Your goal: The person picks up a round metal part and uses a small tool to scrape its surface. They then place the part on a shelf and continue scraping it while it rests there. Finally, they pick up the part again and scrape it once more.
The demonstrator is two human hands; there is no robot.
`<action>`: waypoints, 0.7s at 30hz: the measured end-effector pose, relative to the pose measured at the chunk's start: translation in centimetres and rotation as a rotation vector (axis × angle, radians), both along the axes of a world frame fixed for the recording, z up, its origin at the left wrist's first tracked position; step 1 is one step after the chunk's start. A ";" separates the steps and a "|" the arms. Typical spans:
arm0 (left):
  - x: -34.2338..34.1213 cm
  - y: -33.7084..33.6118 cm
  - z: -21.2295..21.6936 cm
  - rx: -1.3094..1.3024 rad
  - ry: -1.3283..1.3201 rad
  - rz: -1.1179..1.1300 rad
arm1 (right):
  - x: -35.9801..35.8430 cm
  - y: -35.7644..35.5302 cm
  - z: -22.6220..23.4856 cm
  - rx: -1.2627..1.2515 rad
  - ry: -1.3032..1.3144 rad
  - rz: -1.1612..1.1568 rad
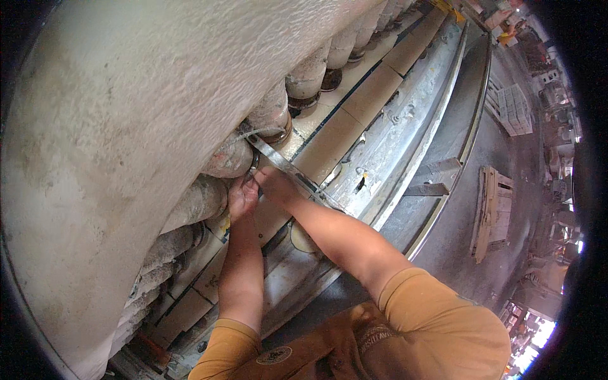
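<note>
My left hand (242,199) and my right hand (273,182) meet close together at the lower end of a rounded, dusty pale form (229,157). Their fingers are curled and partly hide each other. Whatever they pinch is too small or covered to name. A dark curved band (255,159) shows at the form's rim, just above my fingertips. Right beside my right hand, a flat metal bar (282,163) runs slantwise from the form out across the ledge. More rounded forms (268,113) with dark ends line up on both sides.
A large whitish, rough-surfaced sheet (126,107) bulges over the row from the left. Below lie tan slabs (329,140) along a ledge and a grey, stained metal trough (386,145). On the floor at right are a wooden pallet (494,215) and a white slatted stack (514,109).
</note>
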State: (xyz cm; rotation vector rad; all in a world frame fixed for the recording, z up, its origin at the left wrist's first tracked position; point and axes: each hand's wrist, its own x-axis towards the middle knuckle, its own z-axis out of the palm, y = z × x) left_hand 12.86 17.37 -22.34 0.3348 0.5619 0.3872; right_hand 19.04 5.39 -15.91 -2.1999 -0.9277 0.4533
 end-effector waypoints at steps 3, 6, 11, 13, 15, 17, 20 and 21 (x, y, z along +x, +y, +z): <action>-0.9 1.1 -0.1 0.037 -0.007 -0.072 | 0.4 1.0 3.1 0.038 0.272 -0.105; -1.4 2.1 -1.5 0.004 -0.017 -0.087 | 0.5 2.3 1.9 0.055 0.219 -0.121; -0.1 -0.1 1.3 0.056 0.062 0.018 | 1.2 1.8 -2.1 -0.093 -0.186 0.102; -0.7 0.9 0.4 0.021 0.053 -0.033 | 0.8 2.2 -1.4 0.021 0.044 -0.054; -0.5 0.6 -0.1 0.048 0.012 -0.048 | 1.0 1.9 -2.1 0.054 -0.030 -0.047; 0.0 0.0 -0.3 0.050 -0.032 -0.067 | 1.4 1.0 -4.0 0.011 -0.190 0.015; -0.8 1.7 -3.2 -0.035 -0.073 -0.053 | 0.4 1.5 0.4 -0.013 0.225 -0.162; -1.5 2.7 -5.0 -0.090 -0.092 -0.047 | 0.2 1.6 2.3 -0.026 0.358 -0.219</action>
